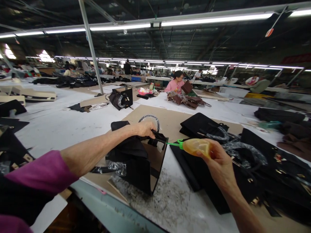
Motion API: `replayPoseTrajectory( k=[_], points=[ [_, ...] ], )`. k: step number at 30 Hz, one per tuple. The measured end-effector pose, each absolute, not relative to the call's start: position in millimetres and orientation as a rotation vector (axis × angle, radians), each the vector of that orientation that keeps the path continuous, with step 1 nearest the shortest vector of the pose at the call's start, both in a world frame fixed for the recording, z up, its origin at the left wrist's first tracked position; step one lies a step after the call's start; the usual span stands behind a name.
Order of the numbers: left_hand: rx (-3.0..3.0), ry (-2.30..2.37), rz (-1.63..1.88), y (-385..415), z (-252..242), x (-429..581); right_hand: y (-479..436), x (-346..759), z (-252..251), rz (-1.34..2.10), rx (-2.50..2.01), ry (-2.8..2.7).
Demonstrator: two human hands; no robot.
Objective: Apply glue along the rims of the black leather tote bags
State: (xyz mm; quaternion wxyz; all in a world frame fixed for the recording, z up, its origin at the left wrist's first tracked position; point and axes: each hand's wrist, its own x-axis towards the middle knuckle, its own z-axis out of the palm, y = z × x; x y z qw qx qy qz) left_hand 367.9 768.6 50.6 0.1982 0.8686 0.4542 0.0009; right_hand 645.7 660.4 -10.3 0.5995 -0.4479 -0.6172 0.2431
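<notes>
A black handbag [136,165] with a brown inner side and a plastic-wrapped handle lies on the table in front of me. My left hand [147,128] pinches a black flap at the bag's upper edge. In my right hand [217,158] is a squeeze bottle [196,146] of amber liquid, held level with its fingers wrapped around it. The bottle's thin green nozzle points left, its tip at or close to the bag's edge near my left hand. Whether the tip touches is too small to tell.
Several black bags [243,161] with wrapped handles are heaped at the right. More black pieces [12,142] lie at far left. Another black bag [121,97] stands further back, near a metal post [91,45]. Across the table a person in pink [175,84] handles brown bags [187,99].
</notes>
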Motion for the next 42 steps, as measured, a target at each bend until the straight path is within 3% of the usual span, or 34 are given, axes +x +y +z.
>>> replayPoseTrajectory(
  k=[19,42],
  points=[
    [2.445,1.307,0.104,761.5,45.9,366.0,656.4,644.2,-22.2,0.579,-1.093,-1.38],
    [2.502,1.384,0.118,733.9,43.4,363.8,638.9,639.9,-77.8,0.841,-1.188,-1.428]
  ],
)
